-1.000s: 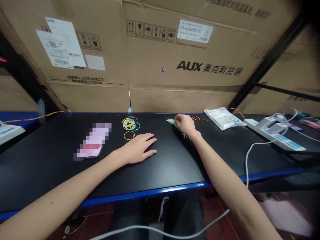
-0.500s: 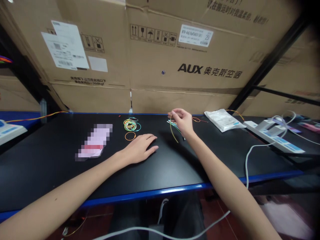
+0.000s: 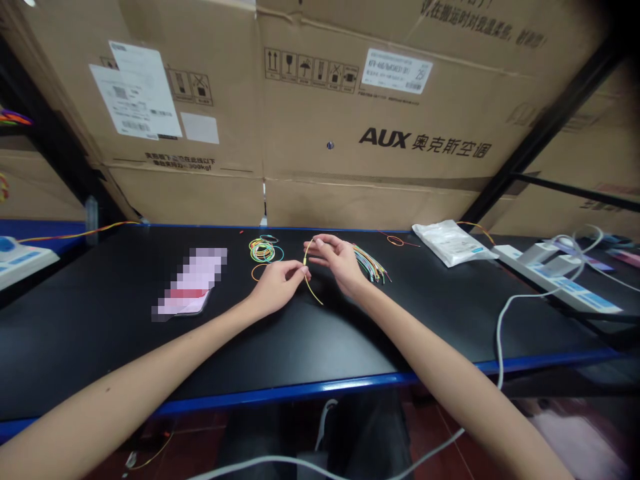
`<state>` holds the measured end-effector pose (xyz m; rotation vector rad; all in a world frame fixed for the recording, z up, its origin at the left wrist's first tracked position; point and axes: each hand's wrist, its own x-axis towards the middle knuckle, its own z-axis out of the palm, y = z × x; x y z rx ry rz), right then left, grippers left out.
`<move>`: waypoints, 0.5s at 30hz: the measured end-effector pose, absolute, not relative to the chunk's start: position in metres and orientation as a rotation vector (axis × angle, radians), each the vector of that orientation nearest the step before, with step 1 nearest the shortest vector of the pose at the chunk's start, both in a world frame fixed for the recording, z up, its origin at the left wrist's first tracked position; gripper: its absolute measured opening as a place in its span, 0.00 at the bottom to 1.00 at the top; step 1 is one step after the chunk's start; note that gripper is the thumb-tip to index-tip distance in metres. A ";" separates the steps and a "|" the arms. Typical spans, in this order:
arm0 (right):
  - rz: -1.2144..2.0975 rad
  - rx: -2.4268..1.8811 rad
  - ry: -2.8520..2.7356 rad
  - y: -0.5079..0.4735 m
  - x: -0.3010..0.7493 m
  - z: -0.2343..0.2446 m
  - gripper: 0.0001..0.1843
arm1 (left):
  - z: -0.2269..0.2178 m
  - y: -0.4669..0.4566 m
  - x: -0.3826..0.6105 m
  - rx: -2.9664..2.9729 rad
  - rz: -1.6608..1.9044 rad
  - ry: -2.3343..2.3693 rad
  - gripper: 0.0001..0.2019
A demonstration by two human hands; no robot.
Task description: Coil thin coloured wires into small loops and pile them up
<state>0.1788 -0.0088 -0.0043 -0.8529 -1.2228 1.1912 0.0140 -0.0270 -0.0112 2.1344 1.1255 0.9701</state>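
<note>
Both hands have now lifted off the bench [image 3: 350, 340] and come together. The left hand [image 3: 277, 288] and right hand [image 3: 339, 260] each pinch a thin yellow wire [image 3: 306, 283] between closed fingers, its lower end hanging free above the bench. A bundle of coloured wires [image 3: 370, 264] lies just beside the right hand, and coloured wire loops [image 3: 263, 251] lie beyond the left.

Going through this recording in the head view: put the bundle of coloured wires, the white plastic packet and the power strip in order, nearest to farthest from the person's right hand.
From the right hand:
1. Bundle of coloured wires, just to its right on the table.
2. White plastic packet, farther right, near the back edge.
3. Power strip, farthest right.
</note>
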 end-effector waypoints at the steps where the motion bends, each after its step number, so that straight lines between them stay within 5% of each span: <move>1: 1.197 -0.878 -1.238 -0.007 0.181 -0.005 0.18 | -0.011 -0.027 0.014 2.124 0.982 1.138 0.14; 8: 1.262 -0.870 -1.565 -0.006 0.184 -0.017 0.16 | -0.010 -0.026 0.012 2.121 0.999 1.135 0.14; 15: 1.203 -0.907 -1.224 -0.004 0.188 -0.009 0.15 | -0.014 -0.026 0.014 2.100 0.951 1.069 0.14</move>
